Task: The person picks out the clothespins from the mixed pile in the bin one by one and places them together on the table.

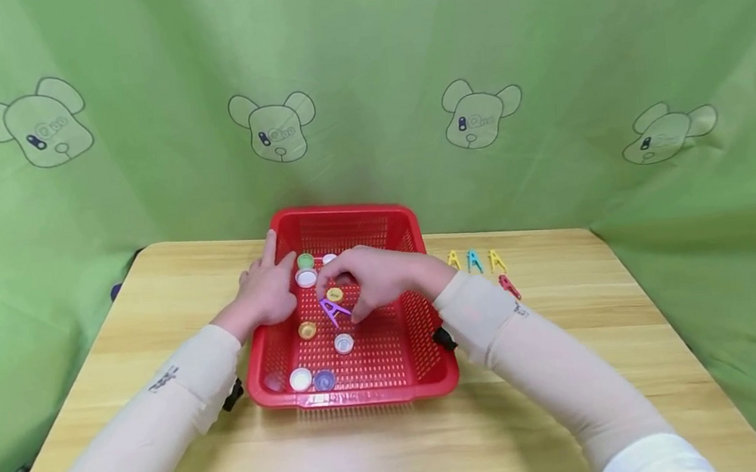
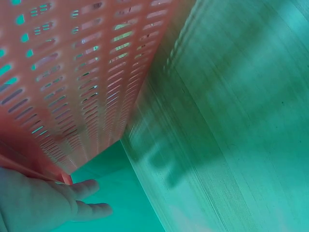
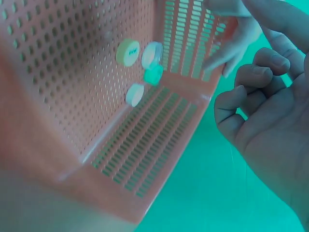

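My left hand grips the left rim of a red plastic basket, with the thumb inside and straight fingers outside the wall. In the left wrist view, two fingers stretch past the rim. My right hand reaches into the basket and pinches a purple clothespin between thumb and index finger. Its other fingers are curled in the right wrist view, where the clothespin is out of frame. Close by it lie a yellow bottle cap, an orange cap and a clear cap.
More caps lie in the basket, among them a green cap, a white cap and a blue cap. To its right on the wooden table are yellow clothespins, a blue clothespin and a red clothespin.
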